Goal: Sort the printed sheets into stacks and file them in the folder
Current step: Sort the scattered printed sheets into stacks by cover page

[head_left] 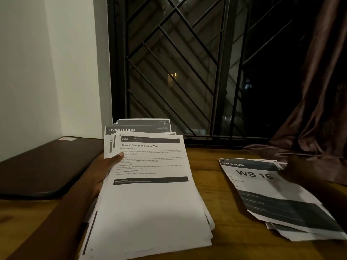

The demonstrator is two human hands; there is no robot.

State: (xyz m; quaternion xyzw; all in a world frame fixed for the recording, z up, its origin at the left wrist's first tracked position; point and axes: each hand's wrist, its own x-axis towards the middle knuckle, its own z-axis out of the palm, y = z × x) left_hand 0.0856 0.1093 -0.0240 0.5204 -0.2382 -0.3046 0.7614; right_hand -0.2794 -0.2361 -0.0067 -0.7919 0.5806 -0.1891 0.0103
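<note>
The left hand (105, 169) grips the sheaf (150, 203) by its left edge, thumb on top. The right hand (304, 171), blurred, lies at the stack (277, 196) on the desk (216, 166); its grip cannot be told.

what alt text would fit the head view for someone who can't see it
A person's left grip holds a thick stack of printed sheets, topped "Pre-wash Sorting and Quick Wash", at a wooden table. The blurred right grip is at a second pile headed "WS 16"; a dark flat case lies left.
</note>
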